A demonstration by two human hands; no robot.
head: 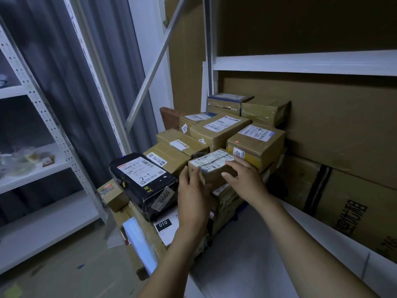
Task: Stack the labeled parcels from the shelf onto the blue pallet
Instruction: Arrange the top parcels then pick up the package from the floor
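Observation:
A small brown labeled parcel [211,168] sits on top of a pile of parcels in the middle of the view. My left hand [193,196] presses its left side and my right hand [245,179] wraps its right front corner; both grip it. A black labeled parcel [141,179] lies to its left. Touching it on the right is a brown parcel marked 017 [255,147]. More labeled parcels [217,127] are stacked behind. A sliver of blue [240,211] shows under the pile's right edge; the rest of what the pile rests on is hidden.
A white metal shelf rack [43,168] stands at the left with a few small items. On the right, a white shelf beam [300,61] runs above large flat cartons [343,201] leaning against the wall. A diagonal brace [154,67] crosses behind the pile.

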